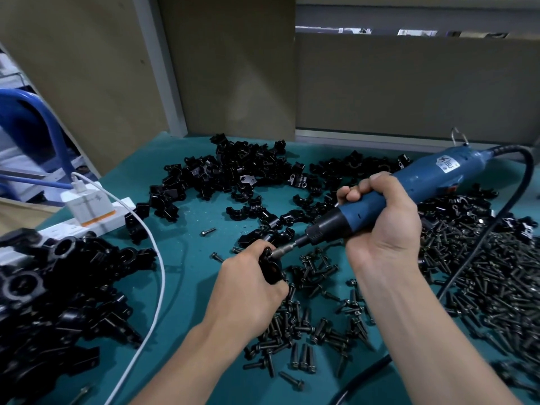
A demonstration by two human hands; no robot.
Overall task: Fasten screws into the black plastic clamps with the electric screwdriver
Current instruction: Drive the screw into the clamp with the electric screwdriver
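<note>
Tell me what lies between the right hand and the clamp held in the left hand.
In the head view, only the screwdriver's black nose and its metal bit span from the right hand to the clamp the left hand grips.

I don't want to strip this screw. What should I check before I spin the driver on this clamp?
1. Left hand grips the clamp: ok.
2. Right hand wraps the electric screwdriver: ok.
3. Bit reaches the clamp: ok.
4. Bit seated in a screw head: cannot tell, hidden.
5. Cord lies slack over the loose screws: ok.
</note>
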